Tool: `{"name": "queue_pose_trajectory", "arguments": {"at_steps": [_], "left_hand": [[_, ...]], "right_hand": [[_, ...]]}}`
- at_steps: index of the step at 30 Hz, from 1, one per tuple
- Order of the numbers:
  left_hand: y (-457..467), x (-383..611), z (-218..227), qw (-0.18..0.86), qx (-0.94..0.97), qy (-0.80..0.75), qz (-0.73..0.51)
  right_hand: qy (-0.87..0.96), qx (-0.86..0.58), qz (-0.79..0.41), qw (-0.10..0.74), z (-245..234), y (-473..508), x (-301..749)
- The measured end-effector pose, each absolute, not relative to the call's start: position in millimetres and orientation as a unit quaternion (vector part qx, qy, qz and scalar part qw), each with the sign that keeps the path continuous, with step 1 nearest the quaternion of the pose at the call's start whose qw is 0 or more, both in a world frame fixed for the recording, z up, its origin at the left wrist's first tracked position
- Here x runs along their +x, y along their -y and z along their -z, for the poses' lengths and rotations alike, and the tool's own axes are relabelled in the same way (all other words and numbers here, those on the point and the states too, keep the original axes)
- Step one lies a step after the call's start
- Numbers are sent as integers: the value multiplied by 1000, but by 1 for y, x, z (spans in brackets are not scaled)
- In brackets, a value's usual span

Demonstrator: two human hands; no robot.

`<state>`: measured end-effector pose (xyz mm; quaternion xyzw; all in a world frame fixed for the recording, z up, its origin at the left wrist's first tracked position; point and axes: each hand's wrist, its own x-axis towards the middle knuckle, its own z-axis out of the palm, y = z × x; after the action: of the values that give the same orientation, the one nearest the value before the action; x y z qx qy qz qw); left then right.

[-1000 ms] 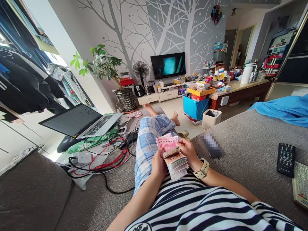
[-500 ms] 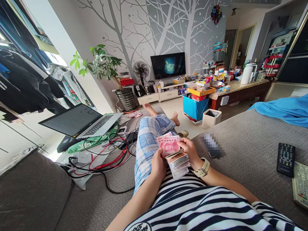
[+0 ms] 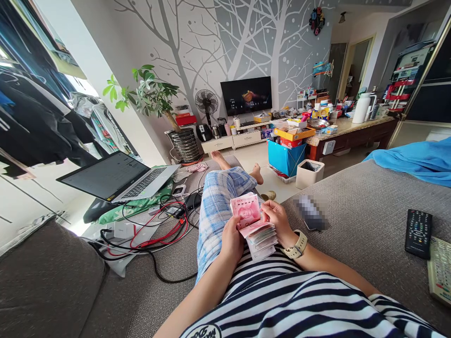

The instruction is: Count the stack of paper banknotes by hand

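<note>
A folded stack of banknotes (image 3: pixel 260 238) rests above my lap, with pink notes (image 3: pixel 246 211) standing up at its far side. My left hand (image 3: pixel 232 239) is closed around the stack's left side, thumb on the face of a pink note. At the right edge, my right hand (image 3: pixel 278 220) has its fingers pinched together on the notes; exactly how many it grips I cannot tell. A pale watch (image 3: pixel 298 245) is on the right wrist. The undersides of the notes and some fingertips are hidden.
Left of my legs are an open laptop (image 3: pixel 141 180), tangled red and black cables (image 3: pixel 176 230) and a white charger (image 3: pixel 124 230). To the right on the grey sofa lie a blurred-out object (image 3: pixel 310 213), a black remote (image 3: pixel 418 234) and a pale remote (image 3: pixel 440 267). Beyond stands a bin (image 3: pixel 309 174).
The pink notes at the far side have shifted slightly and tilted. A pink note now covers the brownish one on top of the folded part. The television picture has changed.
</note>
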<state>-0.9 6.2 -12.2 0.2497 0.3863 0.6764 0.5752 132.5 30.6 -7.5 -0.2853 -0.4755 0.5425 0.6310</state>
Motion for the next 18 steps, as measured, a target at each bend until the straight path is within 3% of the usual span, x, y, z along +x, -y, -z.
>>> {"name": "queue_pose_trajectory", "arguments": {"at_steps": [18], "left_hand": [[-4, -1, 9, 595, 269, -387, -651]], "right_hand": [[460, -334, -523, 635, 11, -35, 132]]}}
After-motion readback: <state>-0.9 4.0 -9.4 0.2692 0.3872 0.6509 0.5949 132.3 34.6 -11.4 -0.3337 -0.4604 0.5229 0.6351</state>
